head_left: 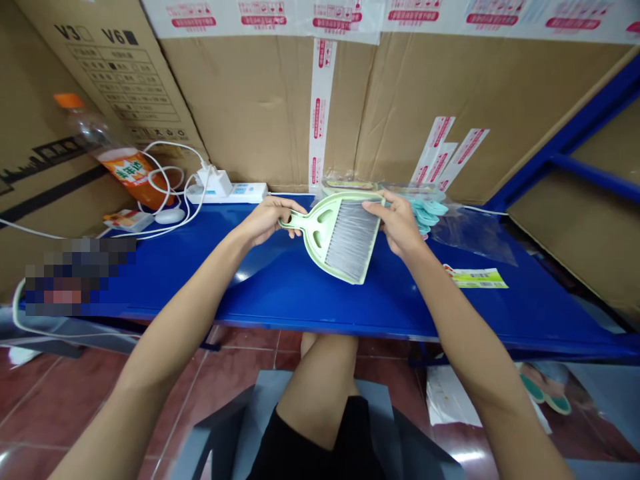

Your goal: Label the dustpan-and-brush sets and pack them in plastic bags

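A light green mini dustpan (313,252) with a small hand brush nested in it is held up above the blue table. The brush's grey bristles (354,239) face me and fan out toward the right. My left hand (273,220) is closed around the handle end, thumb and fingers pinching it. At the upper right corner, my right hand (397,220) grips the pan's edge, its thumb resting over the bristles. Behind my right hand lie teal items (427,212) in clear plastic, partly hidden.
On the blue table (250,280) stand an orange soda bottle (133,173) and a power strip (245,193) with tangled white cables. A green-yellow packet (477,278) and a clear plastic bag (473,233) lie at right. Cardboard (250,100) walls the back; a blue metal frame (565,133) slants at right.
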A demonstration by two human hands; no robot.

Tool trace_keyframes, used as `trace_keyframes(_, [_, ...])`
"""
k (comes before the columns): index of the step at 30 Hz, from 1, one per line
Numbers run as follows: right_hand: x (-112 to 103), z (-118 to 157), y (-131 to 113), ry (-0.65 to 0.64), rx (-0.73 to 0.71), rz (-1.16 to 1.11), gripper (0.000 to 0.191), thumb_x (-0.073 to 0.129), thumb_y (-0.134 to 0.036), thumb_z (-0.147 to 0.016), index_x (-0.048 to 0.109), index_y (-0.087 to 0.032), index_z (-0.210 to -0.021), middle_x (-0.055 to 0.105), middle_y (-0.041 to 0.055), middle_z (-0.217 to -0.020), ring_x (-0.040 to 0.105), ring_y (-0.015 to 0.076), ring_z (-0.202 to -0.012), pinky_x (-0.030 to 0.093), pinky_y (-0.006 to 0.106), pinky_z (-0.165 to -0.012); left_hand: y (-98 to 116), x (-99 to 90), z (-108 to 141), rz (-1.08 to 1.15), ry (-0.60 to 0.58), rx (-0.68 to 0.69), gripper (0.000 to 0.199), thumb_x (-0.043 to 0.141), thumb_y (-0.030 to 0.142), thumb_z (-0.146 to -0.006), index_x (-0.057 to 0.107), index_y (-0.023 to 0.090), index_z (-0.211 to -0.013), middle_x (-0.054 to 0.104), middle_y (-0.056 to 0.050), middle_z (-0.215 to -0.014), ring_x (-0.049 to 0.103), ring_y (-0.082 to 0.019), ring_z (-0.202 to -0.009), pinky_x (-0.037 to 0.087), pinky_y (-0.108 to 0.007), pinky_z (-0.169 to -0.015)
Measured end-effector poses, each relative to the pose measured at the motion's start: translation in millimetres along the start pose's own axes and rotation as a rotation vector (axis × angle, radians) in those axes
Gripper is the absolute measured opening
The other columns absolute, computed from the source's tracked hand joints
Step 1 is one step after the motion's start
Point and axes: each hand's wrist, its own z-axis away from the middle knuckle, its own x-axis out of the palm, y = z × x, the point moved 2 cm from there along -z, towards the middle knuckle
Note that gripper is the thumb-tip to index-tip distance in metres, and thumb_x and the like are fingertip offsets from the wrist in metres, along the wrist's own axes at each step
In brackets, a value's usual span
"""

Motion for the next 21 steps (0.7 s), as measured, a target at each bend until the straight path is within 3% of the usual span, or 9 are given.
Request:
trace_keyframes(2, [-5.6,-2.3,-0.7,-0.011,0.064,0.069,0.035,0.086,-0.039,-0.069,0.071,-0.026,-0.098,0.069,-0.0006,-0.072,0.065,0.0201,-0.063,0.053,0.032,-0.053,-5.5,-2.4,-0.9,-0.022,-0.026,-0.073,0.041,0.055,0.006,-0.055,0.084,0.007,-0.084,0.077,-0.012,-0.066,0.074,-0.021,-0.054,0.060,-0.026,-0.048])
trace_keyframes(4, [-10.5,-5.0,-0.4,-0.043,0.102,0.152,0.030,0.084,-0.033,-0.069,0.072,-0.024,-0.095,0.066,-0.0011,-0.066,0.060,0.0181,-0.057,0.049,0.029,-0.047,-10.2,-1.3,-0.9,-0.037,-0.086,-0.146,0.042,0.055,0.006,-0.055,0.083,0.007,-0.087,0.079,-0.013,-0.069,0.076,-0.023,-0.057,0.063,-0.028,-0.052])
trace_keyframes(9, [-15.2,-7.7,-0.5,-0.148,0.102,0.394,0.014,0.083,-0.026,-0.072,0.073,-0.022,-0.081,0.071,0.0031,-0.069,0.062,0.0173,-0.060,0.051,0.027,-0.047,-13.9,7.5,1.8,-0.075,-0.212,-0.249,0.049,0.056,0.005,-0.053,0.083,0.006,-0.094,0.082,-0.015,-0.077,0.079,-0.025,-0.064,0.067,-0.033,-0.060])
trace_keyframes(14, [-18.0,-6.0,-6.1,-0.278,0.092,0.546,0.010,0.083,-0.024,-0.077,0.075,-0.021,-0.081,0.070,0.0021,-0.066,0.060,0.0163,-0.057,0.048,0.028,-0.049,-8.5,7.3,7.9,-0.168,-0.332,-0.314,0.052,0.058,0.003,-0.059,0.084,0.006,-0.103,0.082,-0.012,-0.076,0.077,-0.021,-0.061,0.063,-0.031,-0.062])
trace_keyframes(17, [-19.6,-4.7,-8.0,-0.436,0.138,0.620,0.017,0.089,-0.030,-0.076,0.075,-0.021,-0.079,0.072,0.0020,-0.067,0.064,0.0174,-0.058,0.053,0.030,-0.054,-4.8,7.1,12.5,-0.271,-0.454,-0.285,0.050,0.066,0.003,-0.062,0.086,0.008,-0.108,0.084,-0.011,-0.083,0.077,-0.019,-0.067,0.061,-0.028,-0.066])
trace_keyframes(21, [-21.5,-4.2,-4.6,-0.610,0.202,0.680,0.015,0.087,-0.031,-0.074,0.075,-0.022,-0.075,0.075,0.0007,-0.070,0.069,0.0190,-0.060,0.057,0.030,-0.056,-5.2,8.3,13.2,-0.473,-0.586,-0.122,0.045,0.069,0.005,-0.066,0.089,0.014,-0.105,0.086,-0.007,-0.096,0.076,-0.016,-0.079,0.058,-0.024,-0.074])
